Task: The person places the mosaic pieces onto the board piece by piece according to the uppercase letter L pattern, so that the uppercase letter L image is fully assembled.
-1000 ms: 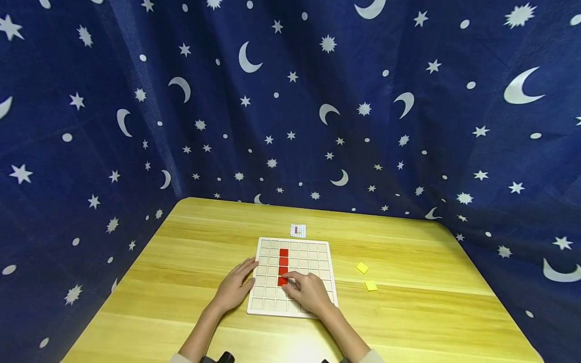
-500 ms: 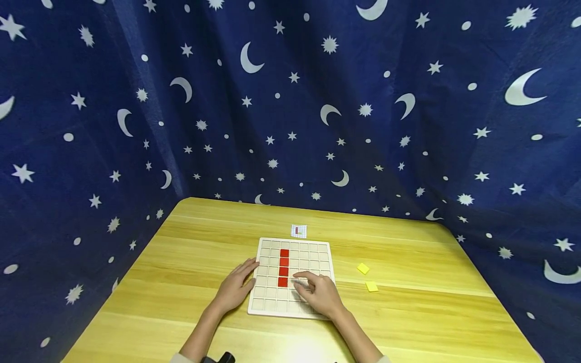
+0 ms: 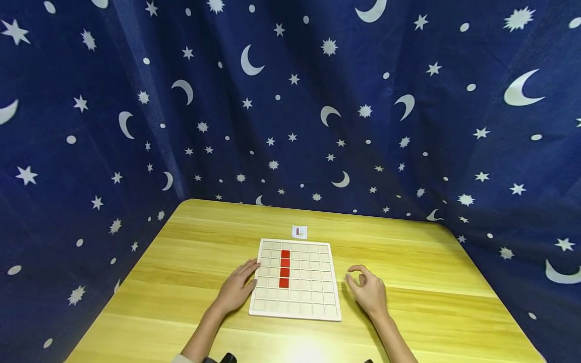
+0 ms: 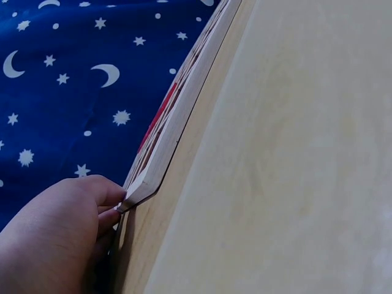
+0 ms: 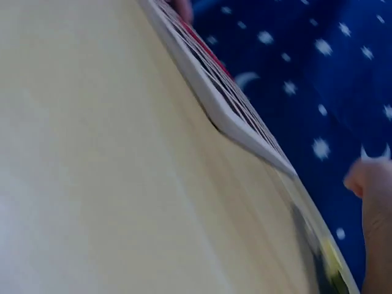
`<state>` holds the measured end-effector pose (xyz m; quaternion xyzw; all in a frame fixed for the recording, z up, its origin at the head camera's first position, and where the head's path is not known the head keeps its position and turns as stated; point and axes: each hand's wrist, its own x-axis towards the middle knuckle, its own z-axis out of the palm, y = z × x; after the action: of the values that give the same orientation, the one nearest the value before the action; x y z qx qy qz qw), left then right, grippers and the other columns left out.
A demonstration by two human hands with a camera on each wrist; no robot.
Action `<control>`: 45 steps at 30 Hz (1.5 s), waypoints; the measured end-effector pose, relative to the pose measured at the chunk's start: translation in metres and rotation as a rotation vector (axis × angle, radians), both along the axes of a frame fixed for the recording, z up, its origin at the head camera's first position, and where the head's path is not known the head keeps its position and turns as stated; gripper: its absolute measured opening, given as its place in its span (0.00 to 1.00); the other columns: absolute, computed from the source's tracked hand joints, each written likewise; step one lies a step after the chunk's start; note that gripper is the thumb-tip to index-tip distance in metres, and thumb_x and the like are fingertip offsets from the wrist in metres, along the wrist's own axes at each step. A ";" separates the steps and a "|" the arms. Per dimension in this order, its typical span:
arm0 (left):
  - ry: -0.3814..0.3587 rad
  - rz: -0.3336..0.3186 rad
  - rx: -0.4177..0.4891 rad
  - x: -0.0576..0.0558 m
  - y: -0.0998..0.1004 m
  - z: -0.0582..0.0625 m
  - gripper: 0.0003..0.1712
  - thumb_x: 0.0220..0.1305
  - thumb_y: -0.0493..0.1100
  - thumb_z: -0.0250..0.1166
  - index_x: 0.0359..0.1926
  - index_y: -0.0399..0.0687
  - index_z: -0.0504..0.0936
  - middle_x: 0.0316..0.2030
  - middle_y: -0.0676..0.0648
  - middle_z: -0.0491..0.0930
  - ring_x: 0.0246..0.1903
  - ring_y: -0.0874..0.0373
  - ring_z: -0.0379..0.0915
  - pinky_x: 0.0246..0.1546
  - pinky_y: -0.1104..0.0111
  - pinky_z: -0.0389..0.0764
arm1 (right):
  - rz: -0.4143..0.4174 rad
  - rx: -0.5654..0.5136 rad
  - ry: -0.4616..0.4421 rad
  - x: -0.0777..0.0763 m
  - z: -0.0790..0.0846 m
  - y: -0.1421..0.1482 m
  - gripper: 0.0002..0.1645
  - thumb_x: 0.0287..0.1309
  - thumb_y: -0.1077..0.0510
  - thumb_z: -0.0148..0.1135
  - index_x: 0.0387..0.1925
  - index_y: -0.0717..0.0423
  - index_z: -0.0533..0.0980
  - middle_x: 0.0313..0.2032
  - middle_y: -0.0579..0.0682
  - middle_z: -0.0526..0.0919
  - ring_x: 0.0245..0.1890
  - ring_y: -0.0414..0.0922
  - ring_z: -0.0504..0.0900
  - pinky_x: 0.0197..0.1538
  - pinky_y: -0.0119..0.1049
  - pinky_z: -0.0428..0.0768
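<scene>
A white-rimmed grid board (image 3: pixel 313 302) lies on the table, with several red square tiles (image 3: pixel 284 273) in one upright column left of its middle. My left hand (image 3: pixel 233 290) rests at the board's left side, fingertips on the rim; in the left wrist view its thumb and fingers touch near the board's corner. Right of the board, my right hand (image 3: pixel 371 292) is over the table with nothing in it, index finger and thumb curved and apart. Behind its knuckles shows a sliver of a yellow tile (image 3: pixel 367 268); the rest is hidden. A yellow patch (image 5: pixel 332 260) appears below this hand in the right wrist view.
A small card (image 3: pixel 299 232) printed with a grid and a coloured pattern lies just beyond the board's far edge. The wooden table (image 3: pixel 218 222) ends at a dark blue curtain (image 3: pixel 290 101) with moons and stars, behind and at both sides.
My right hand has let go of the lowest red tile and moved right, off the board to where the two yellow tiles lay. My left hand has stayed at the board's left side.
</scene>
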<state>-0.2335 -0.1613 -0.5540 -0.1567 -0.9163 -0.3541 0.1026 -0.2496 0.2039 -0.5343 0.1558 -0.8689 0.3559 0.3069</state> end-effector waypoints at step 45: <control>-0.010 -0.001 -0.012 -0.001 0.001 0.000 0.25 0.65 0.42 0.56 0.63 0.45 0.69 0.65 0.46 0.62 0.65 0.47 0.54 0.61 0.49 0.58 | 0.318 -0.014 -0.086 0.004 0.004 -0.066 0.13 0.46 0.58 0.71 0.37 0.55 0.81 0.09 0.30 0.51 0.12 0.24 0.44 0.13 0.20 0.51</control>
<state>-0.2345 -0.1602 -0.5545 -0.1560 -0.9188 -0.3494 0.0969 -0.2453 0.1374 -0.5302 0.2739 -0.8431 0.4124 0.2100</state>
